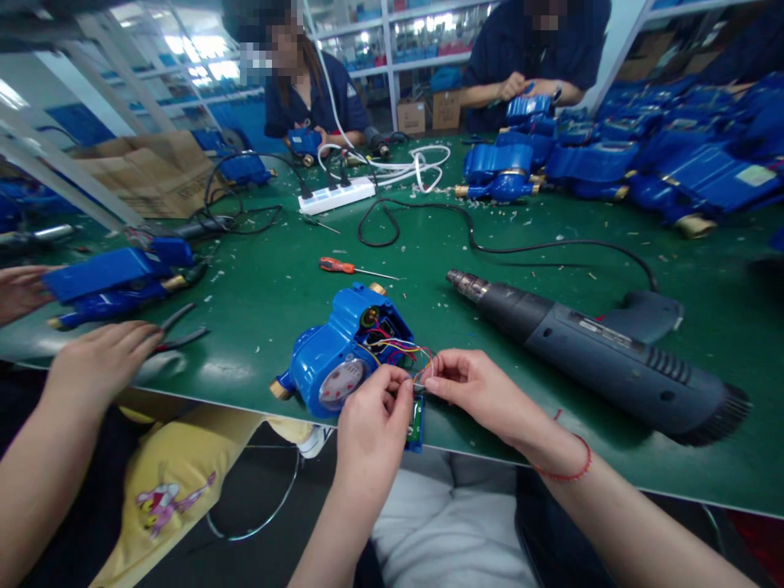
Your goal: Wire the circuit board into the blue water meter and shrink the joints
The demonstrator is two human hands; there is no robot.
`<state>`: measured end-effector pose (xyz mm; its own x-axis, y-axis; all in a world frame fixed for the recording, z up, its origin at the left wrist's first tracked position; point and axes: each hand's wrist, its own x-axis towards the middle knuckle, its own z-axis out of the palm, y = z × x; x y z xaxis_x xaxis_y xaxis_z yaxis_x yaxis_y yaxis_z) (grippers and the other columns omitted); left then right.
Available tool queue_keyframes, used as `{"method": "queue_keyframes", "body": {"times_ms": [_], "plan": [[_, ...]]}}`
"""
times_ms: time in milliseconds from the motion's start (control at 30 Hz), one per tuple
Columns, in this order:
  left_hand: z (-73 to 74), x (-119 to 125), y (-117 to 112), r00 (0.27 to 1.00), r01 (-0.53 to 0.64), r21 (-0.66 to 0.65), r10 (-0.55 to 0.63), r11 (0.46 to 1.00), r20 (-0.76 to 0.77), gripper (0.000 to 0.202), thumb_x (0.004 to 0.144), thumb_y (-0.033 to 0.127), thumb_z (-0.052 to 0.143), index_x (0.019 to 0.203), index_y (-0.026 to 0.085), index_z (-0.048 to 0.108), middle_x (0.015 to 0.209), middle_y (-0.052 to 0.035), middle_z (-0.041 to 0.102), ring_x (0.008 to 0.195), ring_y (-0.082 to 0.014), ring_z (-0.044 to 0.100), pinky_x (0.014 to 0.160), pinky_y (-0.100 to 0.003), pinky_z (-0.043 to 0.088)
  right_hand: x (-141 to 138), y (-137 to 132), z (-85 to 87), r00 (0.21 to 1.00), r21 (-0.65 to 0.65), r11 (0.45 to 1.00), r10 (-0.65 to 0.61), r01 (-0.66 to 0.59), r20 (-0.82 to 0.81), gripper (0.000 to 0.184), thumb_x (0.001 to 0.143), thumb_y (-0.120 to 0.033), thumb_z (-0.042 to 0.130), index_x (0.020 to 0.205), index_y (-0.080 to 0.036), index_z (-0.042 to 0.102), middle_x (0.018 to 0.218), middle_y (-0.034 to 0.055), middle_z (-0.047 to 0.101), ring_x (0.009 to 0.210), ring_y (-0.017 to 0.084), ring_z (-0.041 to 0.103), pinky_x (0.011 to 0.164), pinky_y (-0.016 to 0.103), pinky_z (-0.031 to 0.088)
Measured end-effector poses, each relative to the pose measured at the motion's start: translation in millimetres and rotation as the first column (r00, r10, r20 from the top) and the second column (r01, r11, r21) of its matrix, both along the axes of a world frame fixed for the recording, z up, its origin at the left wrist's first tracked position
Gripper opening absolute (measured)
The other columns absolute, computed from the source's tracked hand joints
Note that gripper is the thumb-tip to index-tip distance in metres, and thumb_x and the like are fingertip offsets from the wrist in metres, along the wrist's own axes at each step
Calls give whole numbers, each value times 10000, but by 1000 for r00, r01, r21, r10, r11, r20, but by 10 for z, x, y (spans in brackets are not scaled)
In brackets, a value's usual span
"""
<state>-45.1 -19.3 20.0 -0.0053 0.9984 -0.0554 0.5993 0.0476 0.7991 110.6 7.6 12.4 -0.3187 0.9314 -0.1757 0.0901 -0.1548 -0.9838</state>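
A blue water meter [324, 359] with its housing uncovered lies at the table's front edge, brass fittings at its ends. Thin coloured wires [404, 347] run out of its cavity to my two hands. My left hand [376, 416] pinches wires just right of the round dial. Facing it, my right hand [474, 388] pinches the wires between thumb and forefinger, the fingertips nearly meeting. Below my left fingertips a small green circuit board [415, 423] hangs at the table edge, partly hidden by that hand.
Right of my hands lies a large heat gun [588, 351], its cord trailing back. An orange screwdriver [336, 265] sits beyond the meter, before a white power strip [336, 196]. A co-worker's hands [104, 359] are at left by another meter [122, 278]. More blue meters [588, 159] crowd the back right.
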Motion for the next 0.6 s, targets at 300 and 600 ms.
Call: {"method": "queue_keyframes", "body": {"times_ms": [300, 600], "plan": [[-5, -33, -3, 995, 77, 22, -78, 997, 66, 88, 839, 235, 529, 811, 196, 603, 694, 36, 607, 541, -107, 526, 539, -221, 381, -141, -24, 22, 977, 102, 976, -179, 191, -118, 153, 716, -305, 687, 712, -153, 708, 706, 19, 639, 681, 135, 541, 662, 261, 411], [-11, -11, 1, 994, 30, 29, -33, 999, 105, 180, 864, 321, 530, 769, 186, 604, 640, 35, 572, 547, -111, 508, 541, -225, 376, -161, -28, -34, 937, 62, 960, -251, 273, -242, 227, 697, -280, 682, 812, -188, 509, 706, -33, 525, 621, 95, 471, 581, 220, 381]]}}
